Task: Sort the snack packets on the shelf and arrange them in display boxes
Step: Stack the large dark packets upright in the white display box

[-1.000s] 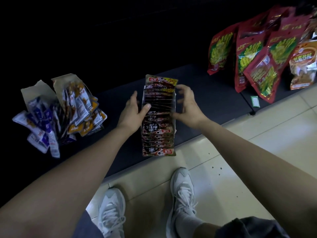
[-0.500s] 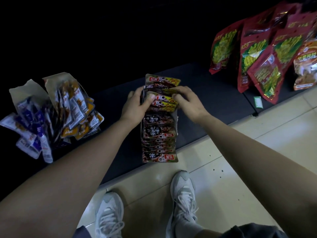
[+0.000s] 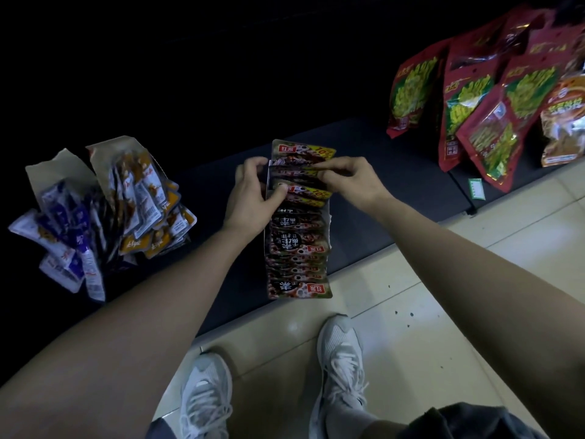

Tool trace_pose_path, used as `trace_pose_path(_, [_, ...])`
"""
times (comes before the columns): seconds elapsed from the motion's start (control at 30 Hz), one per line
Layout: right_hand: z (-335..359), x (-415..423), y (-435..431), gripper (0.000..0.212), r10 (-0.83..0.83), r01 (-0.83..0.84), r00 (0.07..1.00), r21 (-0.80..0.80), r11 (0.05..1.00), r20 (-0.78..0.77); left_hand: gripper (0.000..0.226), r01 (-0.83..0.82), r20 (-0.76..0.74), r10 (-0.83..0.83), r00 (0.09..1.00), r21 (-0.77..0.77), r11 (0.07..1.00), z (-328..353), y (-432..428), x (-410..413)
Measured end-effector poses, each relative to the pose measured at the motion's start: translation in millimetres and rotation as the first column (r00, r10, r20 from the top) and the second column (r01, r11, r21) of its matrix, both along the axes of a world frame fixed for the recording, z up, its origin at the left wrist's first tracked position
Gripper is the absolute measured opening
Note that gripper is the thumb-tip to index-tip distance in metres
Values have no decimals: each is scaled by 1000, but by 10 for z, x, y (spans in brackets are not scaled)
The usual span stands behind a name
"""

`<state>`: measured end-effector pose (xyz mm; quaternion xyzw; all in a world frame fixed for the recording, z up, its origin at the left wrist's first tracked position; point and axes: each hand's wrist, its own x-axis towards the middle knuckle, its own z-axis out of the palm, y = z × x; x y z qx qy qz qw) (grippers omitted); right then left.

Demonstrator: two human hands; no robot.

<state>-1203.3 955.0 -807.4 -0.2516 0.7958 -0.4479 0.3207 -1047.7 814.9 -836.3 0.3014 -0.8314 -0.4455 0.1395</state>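
Box (image 3: 328, 221) is set mid-shelf (image 3: 386, 172), filled w/ packets (image 3: 297, 245) on edge. At its 12 o'clock end, packet tops are pinched by R hand (image 3: 354, 182). One at 9 o'clock is gripped by L hand (image 3: 250, 198), thumb on top. Packets are judged light, floppy, slick; best taken by top seams.

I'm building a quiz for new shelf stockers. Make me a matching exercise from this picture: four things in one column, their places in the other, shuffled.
Things
1. purple packets
2. red-and-green bags
3. display box
4. white shoes

Places
A. on the floor tiles
B. left end of the shelf
C. gripped by the left hand, right hand pinching a packet in it
D. right end of the shelf

Pairs: 1-B, 2-D, 3-C, 4-A.
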Motion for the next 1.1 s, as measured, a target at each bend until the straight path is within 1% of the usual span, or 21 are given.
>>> trace_pose_path(0.03, [6,2,-12,20,1,0,1000,12,1000,-14,57,29,-9,-29,1000,16,999,-11,-17,25])
trace_pose_path(0.07, [-2,12,-25,21,6,-3,997,36,999,-80,56,68,-21,-67,998,46,997,-20,-35,53])
trace_pose_path(0.13, [-56,57,-58,21,41,-11,954,105,994,-296,50,135,-27,-133,991,104,985,-24,-63,117])
trace_pose_path(0.17, [-79,86,-71,22,50,-6,931,122,993,-361,45,147,-18,-146,989,122,982,-15,-67,148])
trace_pose_path(0.2, [-94,110,-80,22,41,7,922,122,993,-385,40,143,-11,-143,990,133,981,-2,-70,172])
trace_pose_path(0.23, [-94,126,-82,21,20,21,922,103,994,-387,34,126,-14,-125,992,142,982,18,-70,183])
trace_pose_path(0.3, [-76,137,-76,20,-54,64,920,11,998,-388,28,79,-38,-74,996,136,987,55,-71,166])
trace_pose_path(0.37, [-42,129,-74,21,-122,102,902,-70,992,-414,28,50,-77,-44,996,91,995,74,-74,118])
trace_pose_path(0.43, [-19,116,-89,23,-154,131,905,-86,988,-396,33,28,-90,-23,996,58,998,65,-75,49])
trace_pose_path(0.5, [-14,81,-115,25,-155,136,918,-76,988,-366,42,-24,-104,29,994,52,998,68,-58,-28])
trace_pose_path(0.57, [-31,37,-144,26,-64,74,922,12,997,-383,62,-35,-112,44,993,75,997,81,-58,-104])
trace_pose_path(0.63, [-100,35,-143,24,25,19,930,115,993,-368,85,59,-95,-49,994,104,993,75,-69,-168])
trace_pose_path(0.67, [-130,50,-124,22,25,15,938,116,993,-345,86,98,-77,-91,993,101,990,66,-77,-193])
trace_pose_path(0.73, [-170,76,-72,18,-28,38,944,26,999,-328,69,109,-51,-107,993,56,992,14,-117,-234])
trace_pose_path(0.8, [-171,113,-16,15,-79,41,933,-115,992,-350,51,97,-51,-98,994,-19,995,-25,-165,-227])
trace_pose_path(0.83, [-160,130,14,19,-90,26,932,-181,983,-351,47,103,-50,-105,993,-41,994,-35,-183,-221])
trace_pose_path(0.9, [-118,174,91,37,-49,-48,935,-262,964,-352,44,125,-51,-129,990,-79,989,-45,-209,-210])
trace_pose_path(0.97, [-89,200,147,56,1,-126,898,-253,959,-440,43,136,-56,-144,988,-123,983,-46,-218,-183])
trace_pose_path(1.0, [-74,192,144,57,-11,-128,867,-244,961,-498,43,140,-58,-149,987,-131,981,-42,-218,-172])
trace_pose_path(1.03, [-62,159,109,49,-47,-104,834,-240,965,-550,43,143,-62,-152,987,-126,982,-32,-216,-166])
trace_pose_path(1.1, [-36,72,11,25,-85,-61,764,-204,977,-640,49,144,-61,-152,987,-110,983,0,-193,-158])
